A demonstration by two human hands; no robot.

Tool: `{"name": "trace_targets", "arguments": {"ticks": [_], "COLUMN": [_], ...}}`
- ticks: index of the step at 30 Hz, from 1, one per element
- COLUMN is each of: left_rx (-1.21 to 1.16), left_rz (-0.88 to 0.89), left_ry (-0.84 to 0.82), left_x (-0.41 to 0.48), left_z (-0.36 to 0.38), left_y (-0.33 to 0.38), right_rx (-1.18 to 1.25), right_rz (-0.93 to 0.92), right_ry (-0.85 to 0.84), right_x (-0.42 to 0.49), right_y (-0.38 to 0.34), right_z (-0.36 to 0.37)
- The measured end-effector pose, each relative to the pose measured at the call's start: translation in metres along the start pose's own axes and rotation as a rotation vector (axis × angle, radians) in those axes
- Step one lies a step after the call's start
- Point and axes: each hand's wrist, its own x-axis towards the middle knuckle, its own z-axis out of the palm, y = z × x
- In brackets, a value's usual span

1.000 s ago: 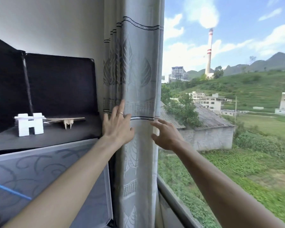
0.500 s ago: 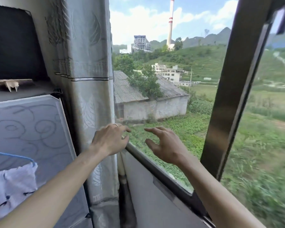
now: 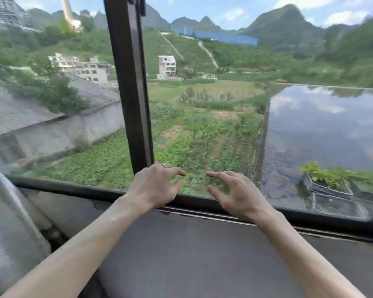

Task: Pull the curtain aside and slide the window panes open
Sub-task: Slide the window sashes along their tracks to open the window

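Note:
The grey curtain (image 3: 2, 211) hangs bunched at the far left edge of the view. A dark vertical window frame bar (image 3: 129, 82) divides the left pane (image 3: 52, 104) from the right pane (image 3: 246, 104). My left hand (image 3: 153, 186) hovers just right of the bar's foot, fingers loosely curled, holding nothing, a ring on one finger. My right hand (image 3: 237, 192) floats beside it over the bottom rail (image 3: 73, 189), fingers spread and empty. Neither hand visibly touches the glass or bar.
A dark grey windowsill ledge (image 3: 192, 254) spreads below the rail under both forearms. Outside lie fields, a grey-roofed building, white houses, a pond and hills. The picture is motion-blurred.
The view has swung right, from the curtain to the window panes. Both hands left the curtain, which now sits far left, and moved over to the foot of the vertical bar.

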Motion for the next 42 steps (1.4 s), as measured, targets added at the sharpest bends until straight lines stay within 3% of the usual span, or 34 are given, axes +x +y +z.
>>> {"name": "trace_targets", "arguments": {"ticks": [7, 17, 28, 42], "left_rx": [-0.121, -0.343, -0.49, -0.616], "left_rz": [0.384, 0.751, 0.913, 1.109], "left_ry": [-0.076, -0.091, -0.095, -0.141], "left_x": [0.021, 0.024, 0.029, 0.127], "left_z": [0.028, 0.027, 0.054, 0.104], "left_y": [0.151, 0.402, 0.674, 0.963], "right_rx": [-0.118, -0.297, -0.432, -0.457], "right_rz": [0.387, 0.78, 0.989, 1.137], "right_ry": [0.186, 0.435, 0.619, 0.762], "right_x": [-0.135, -0.316, -0.451, -0.496], "right_y": [0.084, 0.176, 0.301, 0.507], "right_z": [-0.079, -0.22, -0.356, -0.497]}}
